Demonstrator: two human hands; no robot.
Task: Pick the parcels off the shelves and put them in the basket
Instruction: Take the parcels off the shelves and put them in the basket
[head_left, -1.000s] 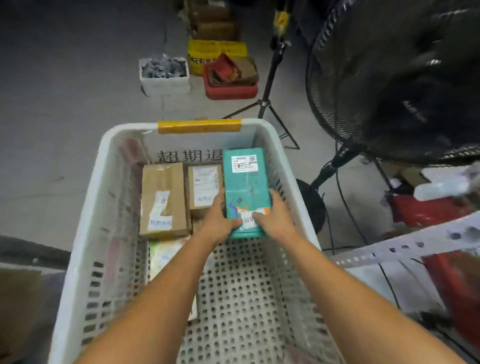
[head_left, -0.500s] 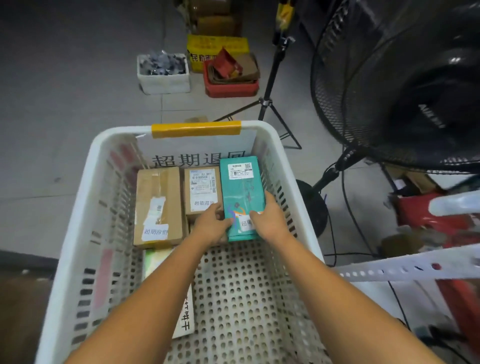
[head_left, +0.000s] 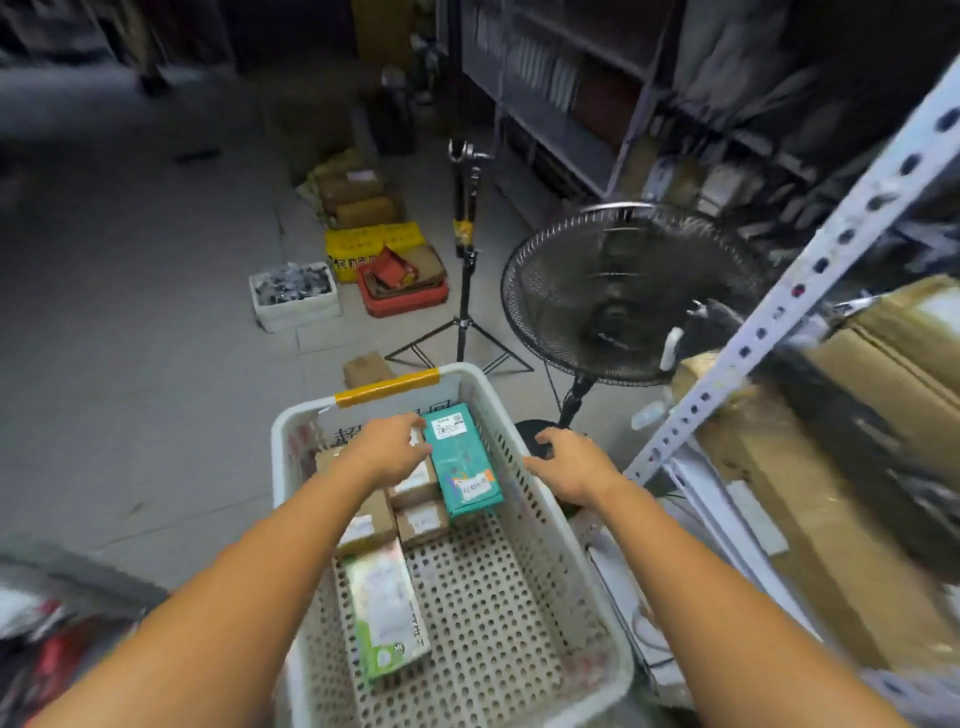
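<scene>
A white perforated basket (head_left: 296, 413) holds everything: a white-and-green parcel (head_left: 387, 613) back by the wrists, a teal parcel (head_left: 462, 467) between the two hands, and small brown boxes (head_left: 421, 522) under the left hand (head_left: 387, 449). That hand's fingers are loosely spread and grip nothing, with the tips by the teal parcel's far corner. The right hand (head_left: 569, 465) hangs just past the rim, relaxed and empty.

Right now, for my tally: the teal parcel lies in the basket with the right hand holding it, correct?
No. The head view shows the teal parcel lying in the basket, but the right hand is off it, empty, beside the basket's right rim.
</scene>
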